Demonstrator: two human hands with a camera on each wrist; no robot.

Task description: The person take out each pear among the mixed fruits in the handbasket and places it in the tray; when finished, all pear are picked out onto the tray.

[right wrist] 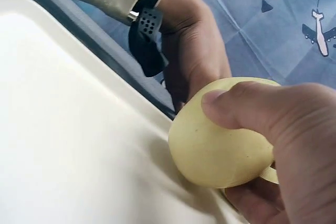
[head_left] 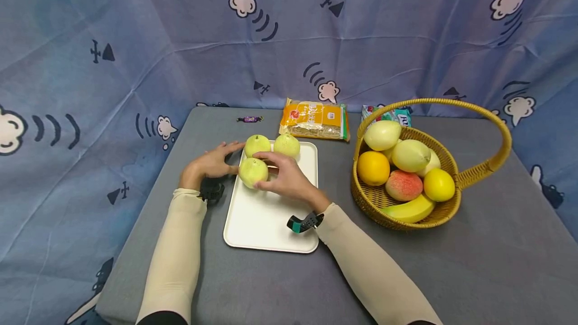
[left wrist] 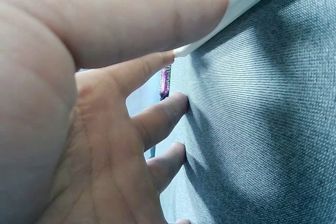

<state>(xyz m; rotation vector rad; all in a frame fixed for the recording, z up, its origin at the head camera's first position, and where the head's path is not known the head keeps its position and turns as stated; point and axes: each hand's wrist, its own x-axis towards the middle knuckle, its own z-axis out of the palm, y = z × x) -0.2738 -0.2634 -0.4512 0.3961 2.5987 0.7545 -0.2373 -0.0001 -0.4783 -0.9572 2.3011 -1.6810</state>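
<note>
My right hand (head_left: pixel 291 177) grips a round yellow-green apple (head_left: pixel 253 173) between thumb and fingers, low over the upper left of a white tray (head_left: pixel 271 224). Specks show on the apple's skin (right wrist: pixel 215 150) in the right wrist view. Two similar apples, one at the back left (head_left: pixel 258 145) and one at the back right (head_left: pixel 287 145), sit at the tray's far end. My left hand (head_left: pixel 212 162) is at the tray's left edge, fingers extended and spread. In the left wrist view, its thumb (left wrist: pixel 157 14) lies over the tray rim, and other fingertips are down at the grey cloth.
To the right stands a wicker basket (head_left: pixel 361 199) with a tall handle, holding an orange (head_left: pixel 373 168), a peach (head_left: pixel 404 185), a banana (head_left: pixel 411 209) and other yellow fruit. Behind are a wrapped candy (head_left: pixel 250 119), an orange food packet (head_left: pixel 314 120) and a blue packet (head_left: pixel 402 117).
</note>
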